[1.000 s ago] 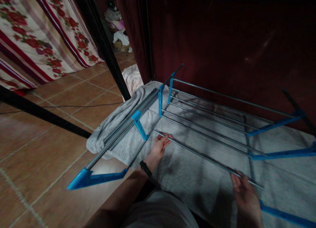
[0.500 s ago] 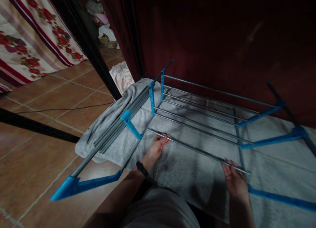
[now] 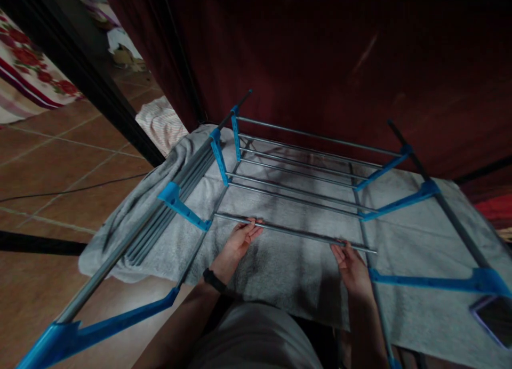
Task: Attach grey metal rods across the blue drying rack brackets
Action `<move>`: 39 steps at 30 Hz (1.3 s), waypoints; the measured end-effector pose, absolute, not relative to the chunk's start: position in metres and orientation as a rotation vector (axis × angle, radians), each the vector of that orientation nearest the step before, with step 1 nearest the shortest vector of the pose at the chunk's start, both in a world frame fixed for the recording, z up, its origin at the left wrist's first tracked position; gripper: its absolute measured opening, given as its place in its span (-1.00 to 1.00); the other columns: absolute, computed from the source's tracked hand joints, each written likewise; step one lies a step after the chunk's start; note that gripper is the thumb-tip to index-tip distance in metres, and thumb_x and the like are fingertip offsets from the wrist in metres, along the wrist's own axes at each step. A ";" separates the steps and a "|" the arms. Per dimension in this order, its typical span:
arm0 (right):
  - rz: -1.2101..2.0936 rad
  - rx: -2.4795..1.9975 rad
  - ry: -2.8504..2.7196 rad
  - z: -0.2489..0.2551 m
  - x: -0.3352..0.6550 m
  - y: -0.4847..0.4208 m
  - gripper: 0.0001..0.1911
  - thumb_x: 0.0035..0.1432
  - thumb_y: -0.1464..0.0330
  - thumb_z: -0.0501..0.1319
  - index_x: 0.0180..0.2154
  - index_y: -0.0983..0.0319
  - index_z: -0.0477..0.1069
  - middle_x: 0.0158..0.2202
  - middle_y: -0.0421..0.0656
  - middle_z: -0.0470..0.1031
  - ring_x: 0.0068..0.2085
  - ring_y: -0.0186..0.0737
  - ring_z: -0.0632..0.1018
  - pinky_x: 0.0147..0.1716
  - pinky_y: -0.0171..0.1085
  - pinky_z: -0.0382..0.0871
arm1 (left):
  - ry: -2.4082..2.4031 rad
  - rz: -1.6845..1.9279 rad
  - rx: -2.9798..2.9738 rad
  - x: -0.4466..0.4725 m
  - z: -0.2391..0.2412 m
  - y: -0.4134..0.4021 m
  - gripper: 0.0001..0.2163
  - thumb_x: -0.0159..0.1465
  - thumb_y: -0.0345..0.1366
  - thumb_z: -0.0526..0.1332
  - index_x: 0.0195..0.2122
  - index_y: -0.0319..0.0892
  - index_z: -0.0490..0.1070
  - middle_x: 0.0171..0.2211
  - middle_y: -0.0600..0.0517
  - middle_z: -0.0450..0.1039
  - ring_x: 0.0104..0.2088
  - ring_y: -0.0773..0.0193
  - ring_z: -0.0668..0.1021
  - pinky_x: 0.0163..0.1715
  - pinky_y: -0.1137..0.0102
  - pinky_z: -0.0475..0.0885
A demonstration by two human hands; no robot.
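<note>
left hand (image 3: pixel 237 242) under rod (image 3: pixel 296 232); grip unclear, dim light | right hand (image 3: pixel 352 265) grip apart; tips touching rod | towel (image 3: pixel 288 275) beneath

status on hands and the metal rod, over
Left hand on metal rod left of middle, right hand at its right end; grips unclear. Rod over grey towel. Rack rails just beyond.

We note: rack (image 3: pixel 304 190) on the towel (image 3: pixel 288 267), towel on the floor (image 3: pixel 60 166). The loose rod (image 3: pixel 296 232) crosses the rack's near side, left hand (image 3: pixel 236 243) at its left part, right hand (image 3: pixel 352 265) near its right end. A phone (image 3: pixel 494 318) lies far right on the towel.
</note>
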State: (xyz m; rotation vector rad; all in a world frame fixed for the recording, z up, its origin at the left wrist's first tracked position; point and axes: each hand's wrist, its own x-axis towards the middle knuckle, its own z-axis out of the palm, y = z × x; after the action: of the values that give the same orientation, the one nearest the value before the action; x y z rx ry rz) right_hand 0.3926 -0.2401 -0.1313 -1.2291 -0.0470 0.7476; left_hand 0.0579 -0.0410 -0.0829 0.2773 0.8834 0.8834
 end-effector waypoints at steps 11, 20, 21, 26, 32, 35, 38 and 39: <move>0.722 -1.162 -0.044 -0.141 0.386 -0.240 -0.79 0.09 0.34 0.59 -0.22 0.11 0.66 -0.16 -0.16 0.76 -0.05 -0.08 0.75 0.36 0.17 0.54 | 0.837 0.888 0.365 0.061 -0.079 -0.049 -0.80 0.16 -0.49 0.57 -0.27 -0.14 0.63 -0.17 -0.06 0.75 -0.03 0.08 0.77 0.14 0.20 0.64; 0.720 -1.174 -0.044 -0.142 0.385 -0.242 -0.82 0.10 0.33 0.58 -0.34 0.07 0.61 -0.27 -0.20 0.72 -0.11 -0.11 0.74 0.30 0.09 0.59 | 0.782 0.897 0.458 0.068 -0.072 -0.055 -0.79 0.13 -0.37 0.60 -0.29 -0.12 0.62 -0.18 -0.06 0.73 -0.05 0.04 0.74 0.25 0.06 0.55; 0.713 -1.178 -0.030 -0.142 0.384 -0.242 -0.80 0.09 0.33 0.59 -0.36 0.07 0.59 -0.31 -0.22 0.69 -0.14 -0.12 0.73 0.29 0.08 0.61 | 0.777 0.894 0.480 0.069 -0.072 -0.056 -0.79 0.15 -0.34 0.60 -0.28 -0.11 0.61 -0.16 -0.07 0.74 -0.03 0.02 0.73 0.25 0.05 0.54; 0.718 -1.182 -0.002 -0.138 0.377 -0.238 -0.77 0.07 0.30 0.60 -0.35 0.10 0.57 -0.32 -0.27 0.65 -0.15 -0.19 0.71 0.34 0.01 0.57 | 0.776 0.871 0.510 0.080 -0.073 -0.061 -0.72 0.10 -0.28 0.66 -0.25 -0.10 0.63 -0.15 -0.08 0.74 -0.02 -0.03 0.74 0.20 0.05 0.58; 0.728 -1.145 0.052 -0.132 0.370 -0.236 -0.78 0.07 0.34 0.58 -0.29 0.12 0.60 -0.20 -0.17 0.75 -0.09 -0.13 0.75 0.30 0.09 0.62 | 0.787 0.784 0.502 0.100 -0.064 -0.060 -0.65 0.02 -0.30 0.72 -0.26 -0.16 0.63 -0.15 -0.08 0.75 -0.19 0.13 0.74 -0.01 0.22 0.65; 0.732 -1.128 0.101 -0.129 0.367 -0.237 -0.75 0.07 0.36 0.60 -0.32 0.13 0.56 -0.28 -0.21 0.73 -0.16 -0.19 0.76 0.24 -0.02 0.67 | 0.786 0.775 0.512 0.110 -0.055 -0.063 -0.62 0.01 -0.31 0.73 -0.24 -0.18 0.63 -0.14 -0.08 0.75 -0.21 0.17 0.74 -0.06 0.26 0.65; 0.751 -1.097 0.148 -0.125 0.364 -0.237 -0.73 0.06 0.40 0.61 -0.34 0.15 0.54 -0.33 -0.25 0.71 -0.21 -0.26 0.77 0.18 -0.15 0.70 | 0.769 0.760 0.559 0.120 -0.046 -0.069 -0.61 0.04 -0.24 0.73 -0.22 -0.18 0.62 -0.12 -0.08 0.73 -0.18 0.16 0.73 -0.03 0.24 0.63; 0.761 -1.084 0.149 -0.123 0.363 -0.237 -0.73 0.07 0.40 0.62 -0.33 0.15 0.55 -0.33 -0.24 0.71 -0.21 -0.26 0.77 0.16 -0.17 0.71 | 0.758 0.756 0.581 0.123 -0.043 -0.071 -0.60 0.05 -0.20 0.72 -0.21 -0.17 0.62 -0.11 -0.08 0.73 -0.16 0.15 0.73 0.00 0.22 0.62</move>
State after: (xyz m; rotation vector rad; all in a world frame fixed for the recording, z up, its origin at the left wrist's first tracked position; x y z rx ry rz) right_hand 0.3634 -0.2372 -0.1235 -1.0841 0.1490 0.7610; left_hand 0.1230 -0.0713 -0.0429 0.5808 0.7576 0.7556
